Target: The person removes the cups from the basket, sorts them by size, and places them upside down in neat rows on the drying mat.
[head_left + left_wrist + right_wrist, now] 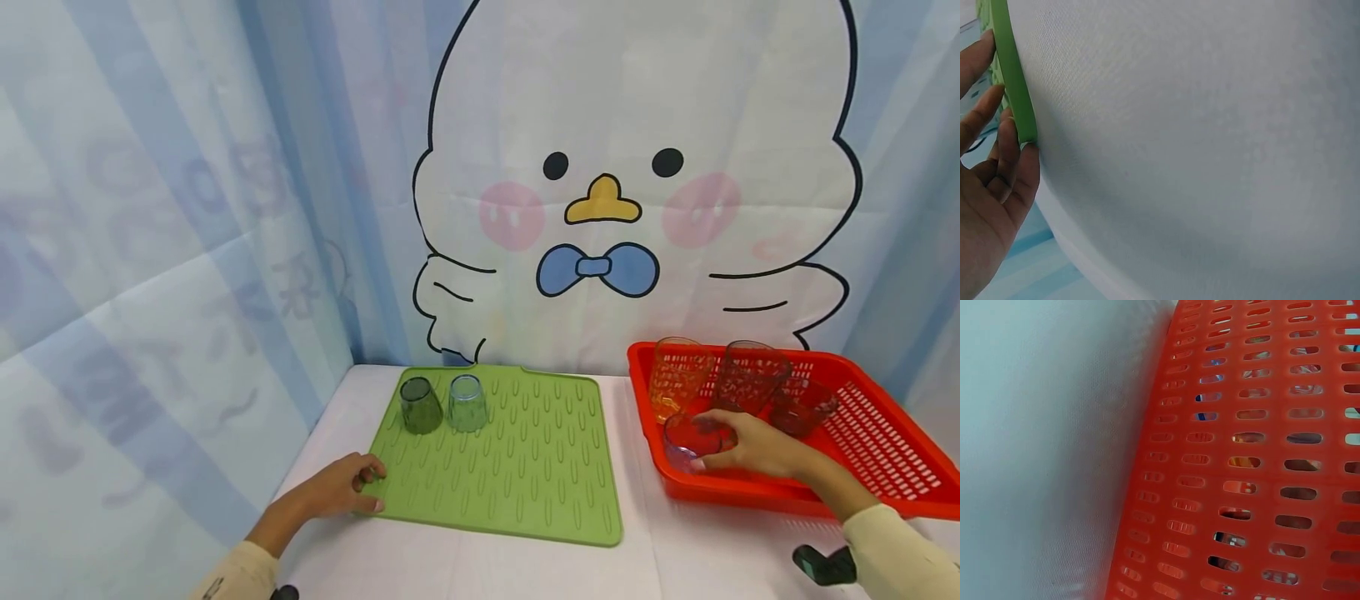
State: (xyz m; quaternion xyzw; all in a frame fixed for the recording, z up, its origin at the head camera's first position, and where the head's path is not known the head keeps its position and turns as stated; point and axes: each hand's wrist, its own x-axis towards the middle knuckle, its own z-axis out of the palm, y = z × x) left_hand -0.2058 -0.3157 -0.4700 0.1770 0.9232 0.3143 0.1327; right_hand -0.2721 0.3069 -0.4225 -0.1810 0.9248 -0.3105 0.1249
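Note:
My right hand [761, 454] reaches into a red plastic basket [892, 492], thumb and fingers on either side of a clear, purplish glass [678, 442] at its near left corner. The basket's slotted wall hides that hand in the right wrist view. On the left, my left hand [333, 490] rests with loosely bent fingers at the edge of a green drying mat [525, 508]; in the left wrist view its fingertips touch the mat's rim [1015, 81]. A dark grey glass [421, 408] and a clear bluish glass [467, 406] stand upside down on the mat's far left.
Behind the right hand, the basket also holds an amber glass [670, 379], a tall clear glass [750, 375] and a lower glass [802, 408]. The white table [450, 562] meets a curtain [510, 317] with a cartoon bird along its back.

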